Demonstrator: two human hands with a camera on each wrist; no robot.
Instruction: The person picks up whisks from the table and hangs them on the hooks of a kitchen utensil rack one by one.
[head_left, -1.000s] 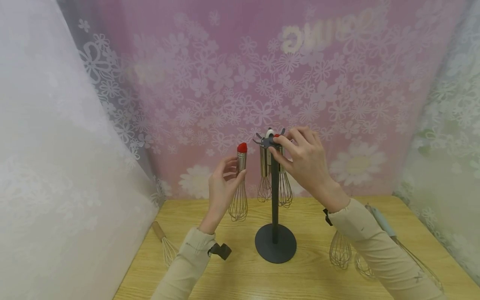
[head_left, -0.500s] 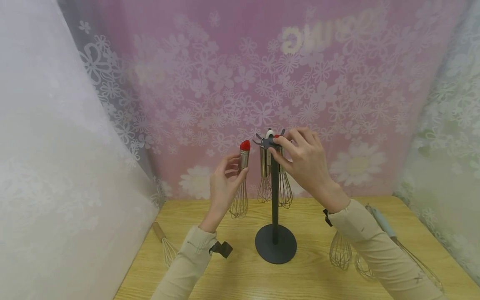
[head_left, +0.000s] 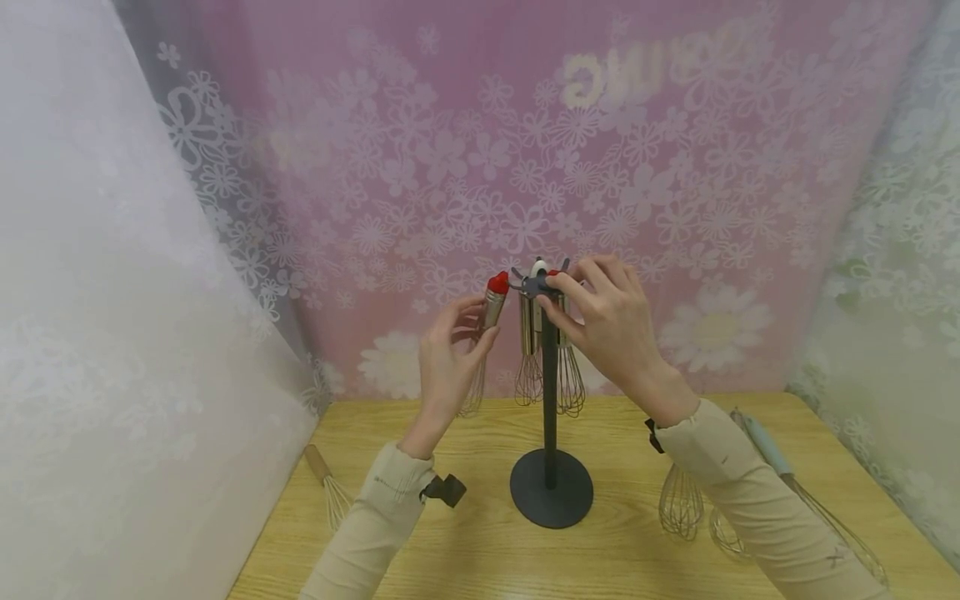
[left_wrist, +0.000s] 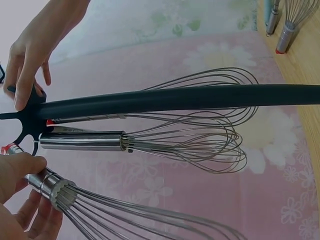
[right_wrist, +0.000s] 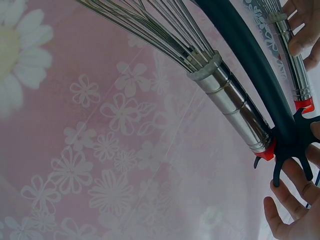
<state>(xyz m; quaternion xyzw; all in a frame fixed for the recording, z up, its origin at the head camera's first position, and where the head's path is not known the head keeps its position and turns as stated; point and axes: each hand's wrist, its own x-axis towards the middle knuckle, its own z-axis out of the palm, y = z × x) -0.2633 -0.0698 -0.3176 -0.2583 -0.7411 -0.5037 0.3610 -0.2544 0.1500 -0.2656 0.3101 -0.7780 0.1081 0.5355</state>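
Right of the stand [head_left: 550,408], whisks [head_left: 768,446] lie.

Looks like a curtained-off booth; cannot tell whether within a home, shop or studio. Closed in by a pink flower-printed sheet [head_left: 420,125] behind, a whitish sheet [head_left: 112,292] at left and a pale green-and-white floral sheet [head_left: 885,275] at right. Furnished with a yellow wood-grain tabletop [head_left: 626,542], carrying a black round-based stand [head_left: 551,500] hung with steel wire whisks [left_wrist: 82,140].

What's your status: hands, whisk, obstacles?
Left hand gripping red-tipped whisk, tilted toward stand. Right hand holding stand's top. Hanging whisks close by, possible snag.
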